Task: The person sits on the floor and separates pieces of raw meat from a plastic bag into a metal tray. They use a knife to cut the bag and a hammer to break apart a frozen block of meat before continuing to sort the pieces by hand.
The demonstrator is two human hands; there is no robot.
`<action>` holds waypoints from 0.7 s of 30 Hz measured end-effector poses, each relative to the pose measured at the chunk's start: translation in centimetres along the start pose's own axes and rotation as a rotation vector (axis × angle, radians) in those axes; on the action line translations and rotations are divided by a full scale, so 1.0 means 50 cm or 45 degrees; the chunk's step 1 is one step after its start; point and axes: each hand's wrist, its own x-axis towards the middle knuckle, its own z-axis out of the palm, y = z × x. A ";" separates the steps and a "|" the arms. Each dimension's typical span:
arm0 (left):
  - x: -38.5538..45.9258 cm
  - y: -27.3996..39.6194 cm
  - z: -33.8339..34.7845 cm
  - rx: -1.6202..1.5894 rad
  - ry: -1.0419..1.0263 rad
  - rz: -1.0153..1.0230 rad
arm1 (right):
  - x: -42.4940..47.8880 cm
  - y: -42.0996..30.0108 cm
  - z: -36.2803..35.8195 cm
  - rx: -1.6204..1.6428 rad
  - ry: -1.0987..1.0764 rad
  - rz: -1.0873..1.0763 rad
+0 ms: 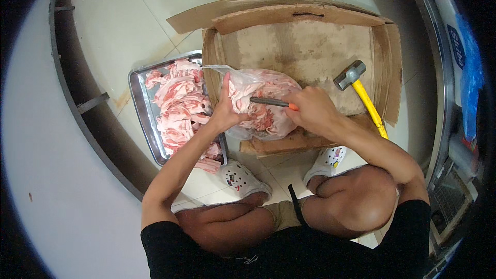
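A clear plastic bag of sliced raw meat [267, 81] lies over the near left part of a flattened-sided cardboard box [329, 46]. My left hand [228, 110] holds the bag's left side, thumb and fingers spread around its edge. In my right hand [312, 110] is a tool with a dark metal blade or jaw [267, 101] and an orange part at the handle; its tip rests over the meat, pointing left. The hand hides most of the handle, so its exact kind cannot be told. Left of the bag, a metal tray [145, 112] holds a heap of meat strips [180, 104].
A sledgehammer [350, 75] with a yellow handle leans across the box's right side. My clog-shod feet [244, 180] stand close to the box and tray. A light cabinet or counter edge [89, 135] curves along the left, and a metal-edged unit [441, 85] borders the right.
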 end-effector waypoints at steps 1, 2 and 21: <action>0.001 0.008 0.002 0.011 -0.007 -0.008 | -0.002 0.009 0.005 0.018 -0.017 0.006; -0.001 0.015 0.003 0.061 -0.019 -0.022 | -0.005 0.015 0.012 0.077 -0.014 0.031; 0.018 0.090 0.011 -0.140 -0.097 -0.072 | -0.005 0.173 0.106 0.290 0.210 -0.197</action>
